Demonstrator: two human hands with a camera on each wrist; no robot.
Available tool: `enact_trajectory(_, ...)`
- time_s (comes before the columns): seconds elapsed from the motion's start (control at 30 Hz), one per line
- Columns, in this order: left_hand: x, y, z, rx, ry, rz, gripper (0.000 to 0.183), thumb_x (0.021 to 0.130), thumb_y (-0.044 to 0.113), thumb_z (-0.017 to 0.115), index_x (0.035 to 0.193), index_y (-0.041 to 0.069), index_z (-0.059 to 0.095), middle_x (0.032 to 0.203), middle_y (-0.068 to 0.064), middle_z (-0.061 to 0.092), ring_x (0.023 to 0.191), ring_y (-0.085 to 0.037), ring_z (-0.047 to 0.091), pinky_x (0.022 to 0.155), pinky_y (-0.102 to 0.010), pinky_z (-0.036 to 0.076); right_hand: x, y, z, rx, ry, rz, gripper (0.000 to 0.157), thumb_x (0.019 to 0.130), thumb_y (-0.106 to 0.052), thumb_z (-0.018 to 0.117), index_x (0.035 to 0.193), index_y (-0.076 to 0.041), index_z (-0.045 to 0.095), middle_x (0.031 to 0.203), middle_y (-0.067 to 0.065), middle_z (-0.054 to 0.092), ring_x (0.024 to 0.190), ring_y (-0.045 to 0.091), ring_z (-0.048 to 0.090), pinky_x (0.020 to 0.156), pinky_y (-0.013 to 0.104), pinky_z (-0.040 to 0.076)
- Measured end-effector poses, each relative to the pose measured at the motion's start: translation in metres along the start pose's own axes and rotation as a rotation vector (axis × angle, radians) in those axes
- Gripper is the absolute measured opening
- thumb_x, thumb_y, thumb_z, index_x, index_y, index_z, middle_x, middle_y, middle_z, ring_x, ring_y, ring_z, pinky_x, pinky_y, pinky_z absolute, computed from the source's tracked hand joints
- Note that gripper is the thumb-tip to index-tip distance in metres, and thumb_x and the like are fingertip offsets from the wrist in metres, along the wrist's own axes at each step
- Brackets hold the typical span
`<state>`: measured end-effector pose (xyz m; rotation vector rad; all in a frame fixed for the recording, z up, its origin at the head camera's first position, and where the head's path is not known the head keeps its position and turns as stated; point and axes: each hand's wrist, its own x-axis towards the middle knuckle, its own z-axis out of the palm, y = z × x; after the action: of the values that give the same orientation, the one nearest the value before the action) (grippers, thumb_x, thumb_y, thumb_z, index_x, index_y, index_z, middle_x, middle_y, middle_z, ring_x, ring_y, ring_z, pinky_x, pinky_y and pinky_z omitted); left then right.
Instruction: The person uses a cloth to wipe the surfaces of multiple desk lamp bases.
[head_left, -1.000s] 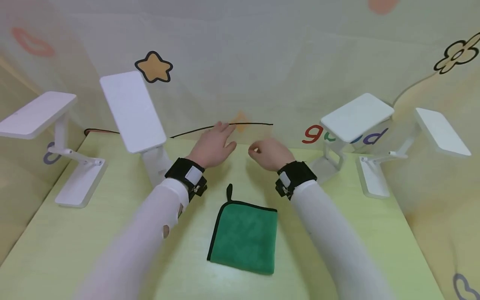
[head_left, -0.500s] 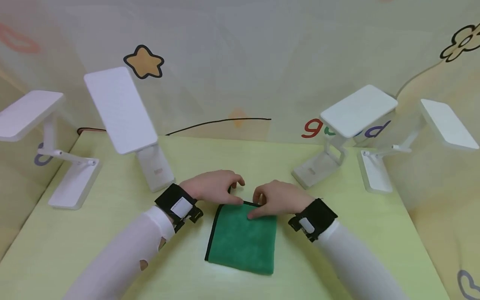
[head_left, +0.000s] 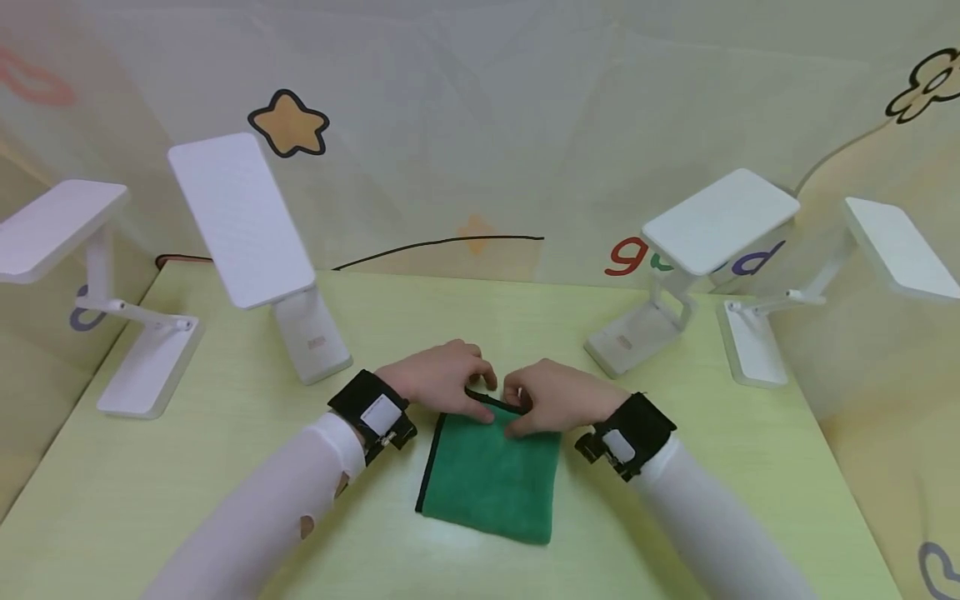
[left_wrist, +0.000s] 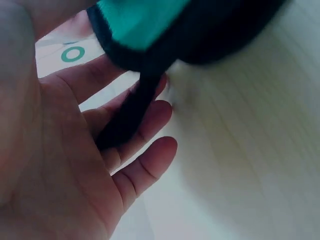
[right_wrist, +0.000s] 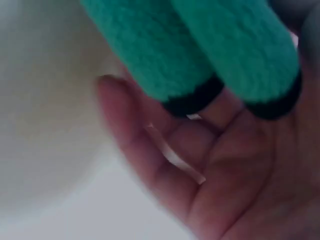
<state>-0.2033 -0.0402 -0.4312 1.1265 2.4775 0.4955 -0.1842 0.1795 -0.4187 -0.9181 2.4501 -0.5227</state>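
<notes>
A folded green cloth (head_left: 491, 487) with black edging lies in the middle of the table, its far edge lifted a little. My left hand (head_left: 442, 377) pinches that edge near the left corner, thumb on the near side. In the left wrist view, the black hanging loop (left_wrist: 127, 117) of the cloth drapes across the fingers. Close beside it, my right hand (head_left: 566, 398) grips the same edge farther right. The right wrist view has two fuzzy folded layers of the cloth (right_wrist: 240, 50) against the fingers; the thumb is mostly hidden there.
Two white desk lamps stand on the left, one at the side (head_left: 150, 367) and one nearer the middle (head_left: 243, 221). Two more white lamps stand on the right, an inner one (head_left: 720, 221) and an outer one (head_left: 753, 346). A printed fabric wall (head_left: 450, 125) rises behind the table.
Both hands have come back from the table's far side to the cloth and taken hold of its far edge. That edge has risen slightly. The head view has shifted a little.
</notes>
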Motion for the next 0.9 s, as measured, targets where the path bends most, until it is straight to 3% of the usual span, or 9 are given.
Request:
enact_trajectory(0.17, 0.007, -0.004, 0.001, -0.226, 0.002, -0.011, 0.029, 0.087, 0.045, 0.073, 0.101, 0.02, 0.07, 0.078, 0.008, 0.053, 0.073, -0.009, 0.05, 0.064, -0.025, 0.041, 0.005, 0.001, -0.014, -0.01, 0.218, -0.084, 0.028, 0.083, -0.033, 0.081, 0.1, -0.024, 0.061, 0.089, -0.009, 0.067, 0.079, 0.007, 0.059, 0.071, 0.03, 0.053)
enact_trajectory(0.3, 0.008, -0.005, 0.002, -0.538, 0.077, -0.162, 0.025, 0.091, 0.04, 0.07, 0.099, 0.017, 0.067, 0.074, 0.005, 0.061, 0.066, -0.01, 0.058, 0.061, -0.025, 0.045, 0.009, 0.0, -0.023, -0.064, 0.413, -0.104, 0.037, 0.085, -0.028, 0.079, 0.117, -0.017, 0.064, 0.11, -0.004, 0.068, 0.101, 0.011, 0.059, 0.089, 0.035, 0.053)
enact_trajectory(0.4, 0.007, -0.002, 0.003, -0.793, 0.184, -0.262, 0.028, 0.092, 0.035, 0.068, 0.105, 0.01, 0.066, 0.085, -0.004, 0.069, 0.074, -0.017, 0.065, 0.066, -0.029, 0.053, 0.009, -0.002, -0.024, -0.124, 0.524, -0.089, 0.055, 0.09, -0.038, 0.073, 0.135, -0.013, 0.057, 0.135, 0.004, 0.057, 0.128, 0.019, 0.045, 0.106, 0.044, 0.043)
enact_trajectory(0.53, 0.009, 0.007, 0.001, -1.027, 0.334, -0.344, 0.036, 0.095, 0.032, 0.063, 0.118, 0.004, 0.06, 0.102, -0.01, 0.068, 0.087, -0.021, 0.066, 0.076, -0.033, 0.055, 0.003, -0.009, -0.018, -0.182, 0.529, -0.055, 0.088, 0.089, -0.064, 0.06, 0.155, -0.013, 0.032, 0.159, 0.01, 0.029, 0.146, 0.025, 0.016, 0.113, 0.052, 0.031)
enact_trajectory(0.67, 0.013, 0.013, -0.004, -1.232, 0.489, -0.414, 0.042, 0.095, 0.033, 0.058, 0.126, 0.006, 0.055, 0.114, -0.009, 0.066, 0.098, -0.019, 0.063, 0.082, -0.033, 0.052, 0.003, -0.014, -0.006, -0.27, 0.455, -0.055, 0.114, 0.081, -0.074, 0.062, 0.16, -0.013, 0.006, 0.164, 0.014, 0.007, 0.147, 0.028, 0.004, 0.114, 0.056, 0.027)
enact_trajectory(0.77, 0.016, 0.015, -0.007, -1.407, 0.562, -0.424, 0.041, 0.096, 0.032, 0.058, 0.128, 0.007, 0.056, 0.115, -0.009, 0.067, 0.098, -0.018, 0.063, 0.079, -0.029, 0.051, 0.007, -0.014, 0.001, -0.321, 0.484, -0.048, 0.12, 0.078, -0.059, 0.075, 0.159, -0.012, 0.002, 0.163, 0.018, 0.007, 0.146, 0.032, 0.007, 0.114, 0.056, 0.027)
enact_trajectory(0.9, 0.017, 0.016, -0.008, -1.539, 0.563, -0.39, 0.035, 0.098, 0.028, 0.059, 0.126, 0.006, 0.057, 0.109, -0.006, 0.07, 0.093, -0.016, 0.065, 0.073, -0.025, 0.053, 0.011, -0.013, 0.006, -0.308, 0.58, -0.014, 0.102, 0.081, -0.02, 0.079, 0.159, -0.012, 0.015, 0.16, 0.015, 0.023, 0.143, 0.032, 0.023, 0.111, 0.05, 0.035)
